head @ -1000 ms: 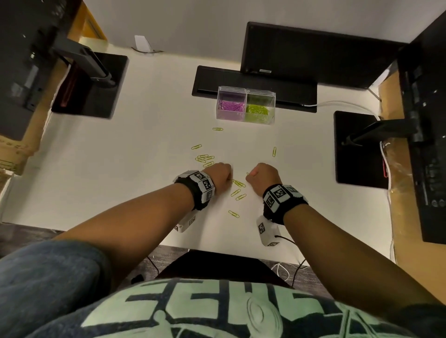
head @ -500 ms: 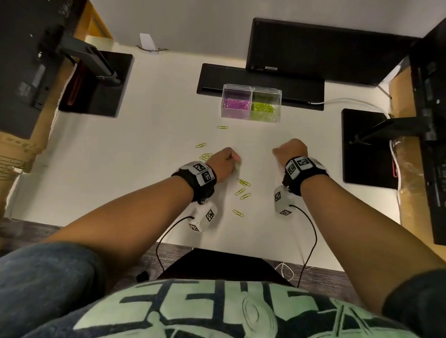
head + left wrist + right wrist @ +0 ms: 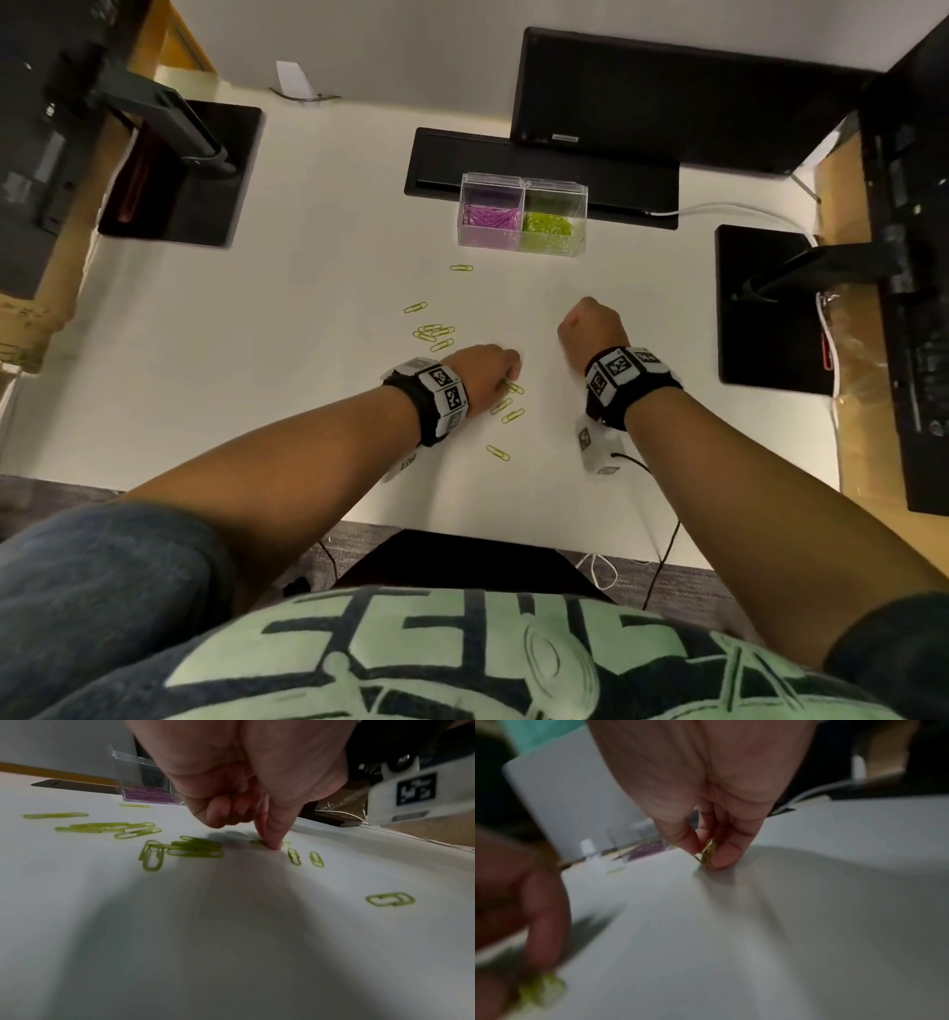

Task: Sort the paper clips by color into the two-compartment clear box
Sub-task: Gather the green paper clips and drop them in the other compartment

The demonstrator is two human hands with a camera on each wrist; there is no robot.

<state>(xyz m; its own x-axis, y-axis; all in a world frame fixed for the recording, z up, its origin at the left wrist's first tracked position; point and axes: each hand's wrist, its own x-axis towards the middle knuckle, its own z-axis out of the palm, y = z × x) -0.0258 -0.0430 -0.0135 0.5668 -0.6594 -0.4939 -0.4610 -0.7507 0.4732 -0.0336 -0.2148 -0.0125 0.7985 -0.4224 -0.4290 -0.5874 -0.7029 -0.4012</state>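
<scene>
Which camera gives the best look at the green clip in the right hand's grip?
The right wrist view: the green clip shows pinched between thumb and fingertip of the right hand, just above the table, though blurred. In the head view the right hand hides the clip. The left wrist view does not show it.

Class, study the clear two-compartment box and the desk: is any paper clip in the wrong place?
Nothing is mis-sorted: the clear two-compartment box holds purple paper clips in one side and green ones in the other. Only loose green paper clips remain on the white desk, unsorted.
</scene>
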